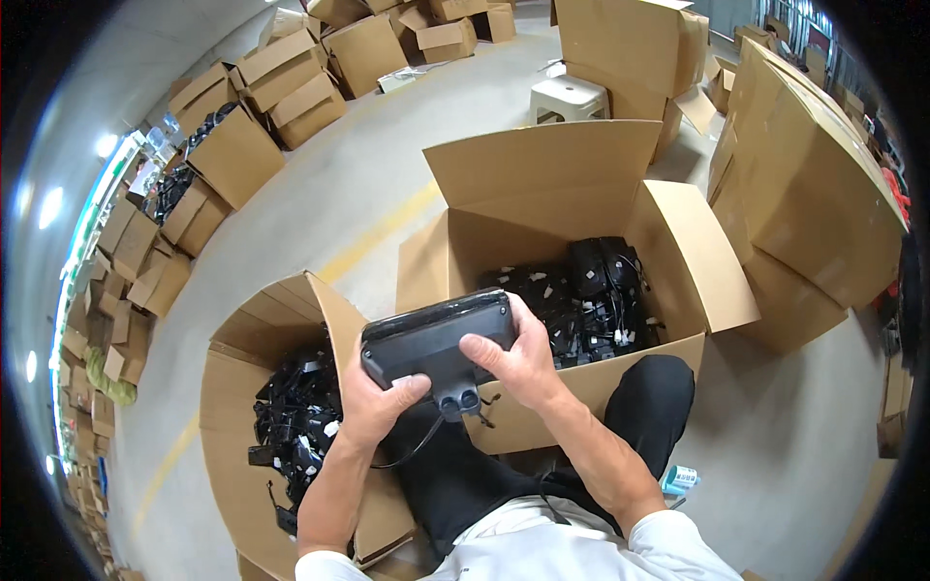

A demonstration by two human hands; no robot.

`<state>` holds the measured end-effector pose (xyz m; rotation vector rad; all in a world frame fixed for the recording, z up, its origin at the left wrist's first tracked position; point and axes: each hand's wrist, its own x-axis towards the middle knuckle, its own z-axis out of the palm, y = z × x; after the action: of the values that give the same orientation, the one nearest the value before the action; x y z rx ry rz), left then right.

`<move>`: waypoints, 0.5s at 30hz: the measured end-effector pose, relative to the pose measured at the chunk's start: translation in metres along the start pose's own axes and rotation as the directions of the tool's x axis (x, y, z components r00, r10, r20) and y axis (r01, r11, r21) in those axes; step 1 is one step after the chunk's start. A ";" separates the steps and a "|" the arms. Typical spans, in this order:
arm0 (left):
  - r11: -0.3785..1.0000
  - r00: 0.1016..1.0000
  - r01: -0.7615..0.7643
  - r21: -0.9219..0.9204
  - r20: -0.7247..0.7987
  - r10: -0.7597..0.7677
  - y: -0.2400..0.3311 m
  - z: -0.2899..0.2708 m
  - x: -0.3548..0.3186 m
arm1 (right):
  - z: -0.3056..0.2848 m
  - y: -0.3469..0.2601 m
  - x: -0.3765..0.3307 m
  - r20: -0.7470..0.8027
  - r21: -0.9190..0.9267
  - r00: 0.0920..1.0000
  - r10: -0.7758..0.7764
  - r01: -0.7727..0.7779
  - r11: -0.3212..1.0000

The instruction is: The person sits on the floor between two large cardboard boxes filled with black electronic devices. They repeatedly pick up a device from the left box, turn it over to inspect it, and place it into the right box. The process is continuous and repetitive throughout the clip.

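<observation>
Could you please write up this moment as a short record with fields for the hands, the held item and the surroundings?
Left hand: grips the near left end of the black device
Right hand: grips its right end
Cable: hangs from the device's underside
Front box: open, holds black devices with cables
Left box: open, holds similar black items
Beyond: white stool, stacked cartons

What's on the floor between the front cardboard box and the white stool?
Nothing: in the head view, bare concrete lies between the open box and the stool.
</observation>
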<state>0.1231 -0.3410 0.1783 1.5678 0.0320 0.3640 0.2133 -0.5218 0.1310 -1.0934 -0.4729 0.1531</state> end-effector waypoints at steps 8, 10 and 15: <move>0.999 0.994 0.008 -0.054 -0.109 -0.014 0.001 0.003 0.001 | 0.003 -0.020 0.001 -0.028 -0.141 0.998 -0.062 0.058 0.988; 0.994 0.997 0.017 -0.109 -0.078 -0.026 -0.005 -0.002 0.006 | 0.004 -0.026 0.006 0.000 -0.142 0.995 -0.102 0.101 0.985; 1.000 0.976 0.011 -0.029 -0.216 -0.017 -0.011 0.006 0.029 | -0.001 -0.016 0.016 0.005 -0.633 0.718 -0.696 0.542 0.554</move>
<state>0.1542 -0.3393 0.1741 1.4946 0.2057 0.5204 0.2259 -0.5243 0.1489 -1.4678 -0.6848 -0.8372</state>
